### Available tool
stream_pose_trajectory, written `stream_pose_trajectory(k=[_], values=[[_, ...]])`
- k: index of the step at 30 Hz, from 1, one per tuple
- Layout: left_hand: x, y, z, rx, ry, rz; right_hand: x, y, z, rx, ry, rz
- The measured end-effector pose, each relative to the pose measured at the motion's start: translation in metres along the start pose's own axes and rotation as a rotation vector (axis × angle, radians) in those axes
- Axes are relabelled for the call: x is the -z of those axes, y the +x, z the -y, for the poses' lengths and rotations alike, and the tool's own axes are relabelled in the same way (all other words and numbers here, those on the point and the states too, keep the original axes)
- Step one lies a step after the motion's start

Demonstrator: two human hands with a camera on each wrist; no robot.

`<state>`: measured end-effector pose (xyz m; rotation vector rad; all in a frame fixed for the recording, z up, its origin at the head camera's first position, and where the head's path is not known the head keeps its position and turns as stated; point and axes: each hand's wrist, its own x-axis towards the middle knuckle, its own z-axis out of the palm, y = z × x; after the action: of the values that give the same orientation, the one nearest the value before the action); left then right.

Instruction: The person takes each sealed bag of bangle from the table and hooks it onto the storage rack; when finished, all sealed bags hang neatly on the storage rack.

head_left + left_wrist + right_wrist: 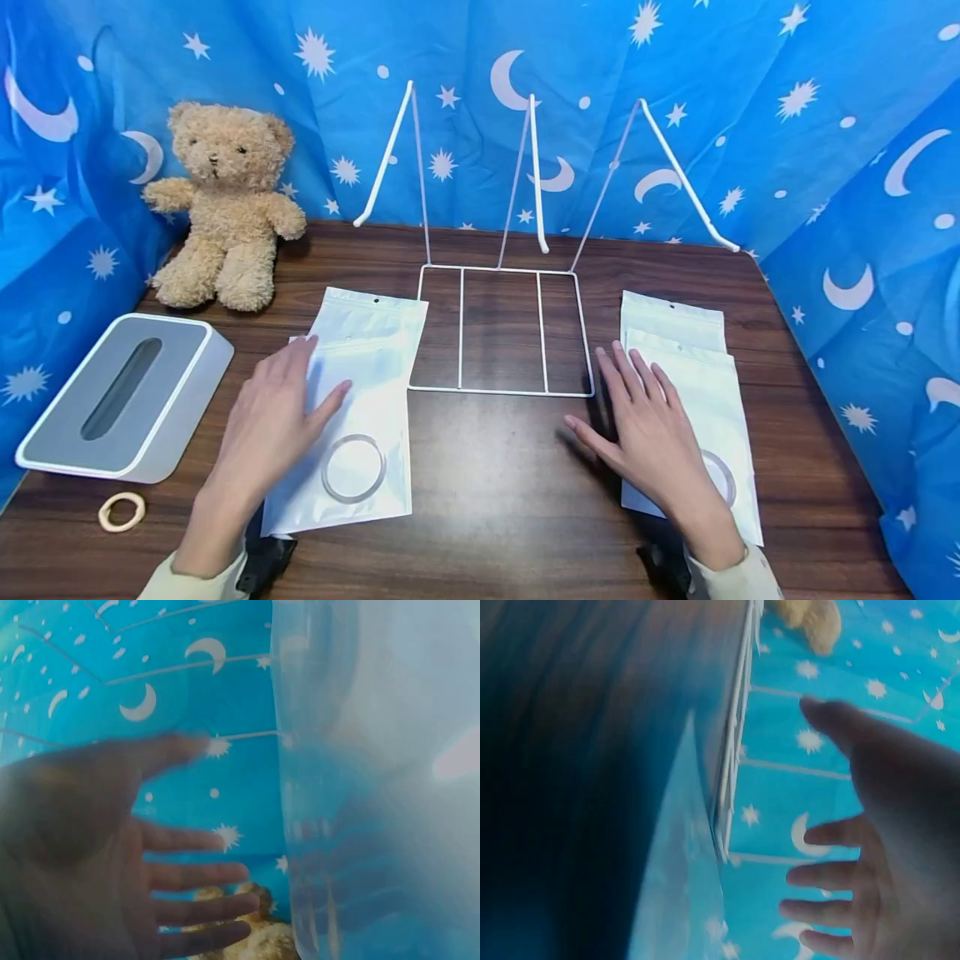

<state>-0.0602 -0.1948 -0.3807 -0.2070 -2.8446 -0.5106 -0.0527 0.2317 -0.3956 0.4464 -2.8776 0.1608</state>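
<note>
My left hand (273, 408) is over the left edge of a white zip bag (378, 517), fingers extended and thumb spread. This bag overlaps another white zip bag (390, 317) behind it; each has a small hang hole at the top. A grey ring shape (327, 479) shows low on the front bag. On the right, my right hand (660, 442) is over a second overlapping pair: a front white bag (716, 400) and a rear white bag (697, 321). Its fingers are straight and apart. In both wrist views the palms hold nothing.
Between the bag pairs, farther back, stands a white wire rack (502, 392) with three upper prongs slanting forward. At left are a teddy bear (232, 196), a grey-topped tissue box (172, 392) and a small wooden ring (104, 514). Blue star-patterned curtain (480, 50) encloses the table.
</note>
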Motion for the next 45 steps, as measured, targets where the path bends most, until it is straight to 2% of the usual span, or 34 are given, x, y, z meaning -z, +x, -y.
stream_pose_trajectory(k=[2, 4, 7, 10, 13, 18, 21, 26, 30, 35, 40, 42, 45], values=[[0.002, -0.001, 0.006, 0.081, 0.0, -0.048, -0.005, 0.006, 0.003, 0.012, 0.022, -0.006], [0.003, -0.003, 0.012, 0.167, 0.012, -0.06, -0.012, 0.012, 0.005, 0.022, 0.057, -0.012], [0.004, -0.005, 0.018, 0.28, 0.022, 0.004, -0.023, 0.018, 0.003, 0.029, 0.12, -0.016], [0.002, -0.006, 0.021, 0.32, 0.014, 0.075, -0.035, 0.02, 0.0, 0.02, 0.179, -0.023], [-0.001, -0.005, 0.023, 0.314, -0.007, 0.1, -0.045, 0.019, -0.004, 0.004, 0.215, -0.035], [-0.001, -0.003, 0.027, 0.286, -0.059, 0.092, -0.056, 0.017, -0.006, -0.024, 0.231, -0.069], [-0.002, -0.003, 0.027, 0.248, -0.094, 0.058, -0.057, 0.017, -0.005, -0.027, 0.233, -0.086], [-0.006, -0.002, 0.024, 0.1, -0.214, -0.087, -0.057, 0.017, -0.004, -0.017, 0.228, -0.098], [-0.008, 0.0, 0.019, -0.006, -0.364, -0.15, -0.057, 0.017, -0.004, -0.012, 0.218, -0.101], [-0.003, 0.001, 0.013, -0.043, -0.514, -0.174, -0.057, 0.018, -0.004, -0.01, 0.216, -0.101], [0.0, 0.002, 0.011, -0.05, -0.654, -0.14, -0.057, 0.017, -0.004, -0.013, 0.214, -0.093], [0.001, 0.003, 0.007, -0.093, -0.702, -0.138, -0.057, 0.016, -0.004, -0.015, 0.212, -0.091], [0.008, 0.005, -0.006, -0.229, -0.709, -0.176, -0.057, 0.015, -0.004, -0.016, 0.211, -0.097]])
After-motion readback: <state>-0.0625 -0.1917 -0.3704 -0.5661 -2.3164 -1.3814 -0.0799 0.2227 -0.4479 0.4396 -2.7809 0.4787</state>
